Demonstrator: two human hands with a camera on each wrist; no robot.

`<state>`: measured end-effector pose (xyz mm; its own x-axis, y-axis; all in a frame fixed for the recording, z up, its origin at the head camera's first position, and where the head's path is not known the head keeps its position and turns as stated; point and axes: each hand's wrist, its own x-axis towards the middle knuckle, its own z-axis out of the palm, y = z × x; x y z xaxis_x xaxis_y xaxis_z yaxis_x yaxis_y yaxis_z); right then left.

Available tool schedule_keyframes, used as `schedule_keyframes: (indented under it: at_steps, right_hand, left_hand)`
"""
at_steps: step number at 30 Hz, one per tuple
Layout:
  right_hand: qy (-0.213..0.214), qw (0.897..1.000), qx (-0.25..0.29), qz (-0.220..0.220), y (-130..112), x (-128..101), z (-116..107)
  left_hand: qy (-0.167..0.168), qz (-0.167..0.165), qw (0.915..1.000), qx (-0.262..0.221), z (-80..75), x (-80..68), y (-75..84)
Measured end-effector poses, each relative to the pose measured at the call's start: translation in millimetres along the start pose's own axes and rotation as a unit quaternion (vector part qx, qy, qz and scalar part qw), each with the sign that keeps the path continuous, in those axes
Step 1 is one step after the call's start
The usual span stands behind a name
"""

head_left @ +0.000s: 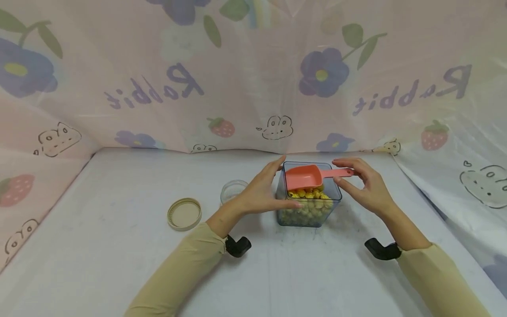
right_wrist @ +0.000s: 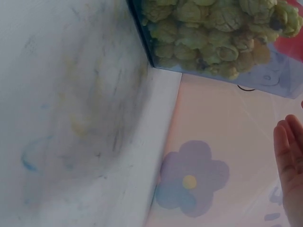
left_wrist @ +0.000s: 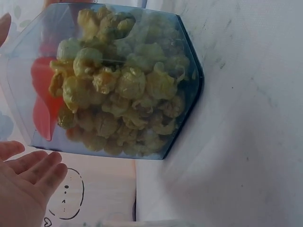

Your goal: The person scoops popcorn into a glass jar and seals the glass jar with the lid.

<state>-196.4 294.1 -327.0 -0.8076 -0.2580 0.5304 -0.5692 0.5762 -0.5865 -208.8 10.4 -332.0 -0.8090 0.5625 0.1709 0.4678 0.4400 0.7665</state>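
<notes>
A clear bluish square container (head_left: 309,215) stands on the table, partly filled with yellow-green popcorn (head_left: 313,193). A coral-pink scoop (head_left: 304,177) lies in its mouth, handle sticking out over the right rim. My left hand (head_left: 257,189) spans the container's left side, thumb before the front wall and fingers by the far corner; in the left wrist view those fingers look fairly straight. On the right, my right hand (head_left: 366,187) is spread around the handle's end, thumb and fingers apart. Whether it touches the handle is unclear.
Behind my left wrist stands a clear round jar (head_left: 233,188), partly hidden. Left of it a beige round lid (head_left: 184,214) lies on the white table (head_left: 119,246). Printed cloth (head_left: 253,88) hangs along the back and sides.
</notes>
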Motion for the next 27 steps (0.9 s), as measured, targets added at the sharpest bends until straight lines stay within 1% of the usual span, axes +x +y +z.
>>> schedule_keyframes:
  at_steps: [9, 13, 16, 20, 27]
  right_hand:
    - [0.006, 1.0, 0.024, 0.0, 3.1, -2.8, -0.3]
    - [0.005, 1.0, 0.03, 0.001, 4.2, -1.9, 0.8]
    - [0.003, 0.999, 0.038, 0.0, 4.3, -0.7, 1.0]
    - [0.003, 0.999, 0.052, -0.005, 4.9, -0.4, -0.2]
    - [-0.005, 0.996, 0.086, -0.017, 5.7, -1.1, -0.5]
  left_hand:
    - [-0.006, 0.007, 0.9999, -0.011, 5.1, 5.5, -3.7]
    - [0.002, 0.016, 0.9992, -0.036, 6.4, 6.8, -7.0]
    - [0.01, 0.022, 0.9975, -0.066, 7.8, 7.6, -9.1]
    - [0.011, 0.021, 0.9957, -0.09, 9.5, 8.5, -9.4]
    - [-0.004, 0.01, 0.995, -0.099, 6.3, 9.5, -4.8]
